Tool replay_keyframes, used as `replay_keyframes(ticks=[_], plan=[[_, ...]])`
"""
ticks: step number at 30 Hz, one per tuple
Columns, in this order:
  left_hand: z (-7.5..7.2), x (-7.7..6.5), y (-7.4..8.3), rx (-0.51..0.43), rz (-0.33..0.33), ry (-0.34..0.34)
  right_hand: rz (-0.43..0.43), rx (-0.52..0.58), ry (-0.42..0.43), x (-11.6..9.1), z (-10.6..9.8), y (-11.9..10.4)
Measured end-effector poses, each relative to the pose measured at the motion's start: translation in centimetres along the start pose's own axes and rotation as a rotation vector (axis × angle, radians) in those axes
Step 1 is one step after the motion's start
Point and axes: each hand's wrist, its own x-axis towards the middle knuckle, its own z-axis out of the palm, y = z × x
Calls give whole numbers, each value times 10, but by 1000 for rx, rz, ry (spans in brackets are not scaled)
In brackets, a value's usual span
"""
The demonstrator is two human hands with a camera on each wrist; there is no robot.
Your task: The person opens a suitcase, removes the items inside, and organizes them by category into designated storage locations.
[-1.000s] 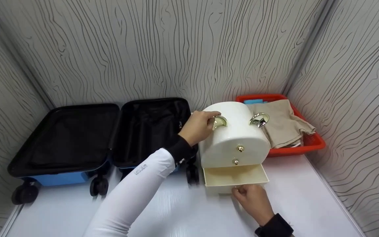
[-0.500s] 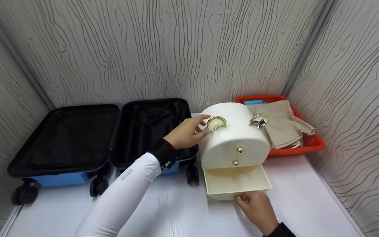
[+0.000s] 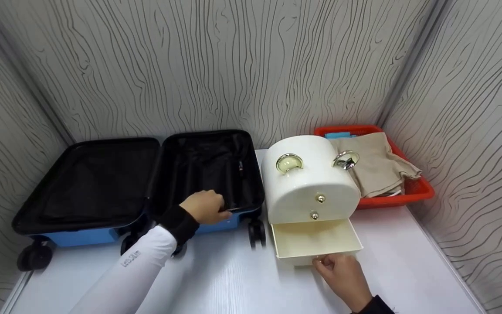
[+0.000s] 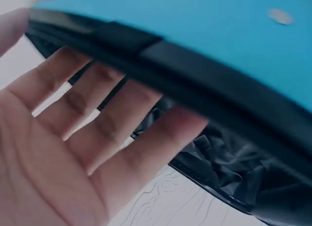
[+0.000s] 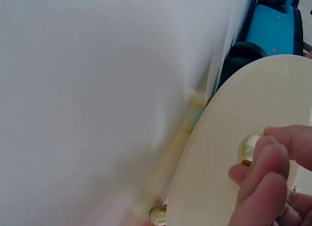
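A white arched drawer box [image 3: 307, 165] with two gold ring-shaped pieces on top stands on the table. Its lowest drawer [image 3: 316, 240] is pulled out, with nothing visible inside. At that drawer's front, my right hand [image 3: 342, 277] pinches a small round knob [image 5: 247, 147] between thumb and fingers. To the left of the box lies an open blue suitcase [image 3: 209, 174] with black lining. My left hand [image 3: 205, 207] is at the front rim of its right half, fingers reaching inside over the black rim [image 4: 195, 70] and thumb outside; the fingertips are hidden.
Behind the box on the right, a red basket [image 3: 412, 196] holds beige cloth [image 3: 368, 163] and a light blue item [image 3: 338, 135]. Black wheels [image 3: 256, 233] stick out from the suitcase's front. Patterned walls [image 3: 216, 65] enclose the white table [image 3: 233, 279] at the back and sides.
My left hand has left the gold ring on the box and moved left and down to the suitcase rim. The drawer has slid farther out, with my right hand still at its knob.
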Motion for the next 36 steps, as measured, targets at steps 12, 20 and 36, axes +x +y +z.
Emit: replay_keyframes(ticks=[12,20,36], plan=[[6,-14,3,30,39,-19,2,10,7,0,0,-1],[1,-18,7,14,35,-177,24,19,7,-1,-1,0],[-38,104,-18,57,13,137,19,0,23,-3,-1,1]])
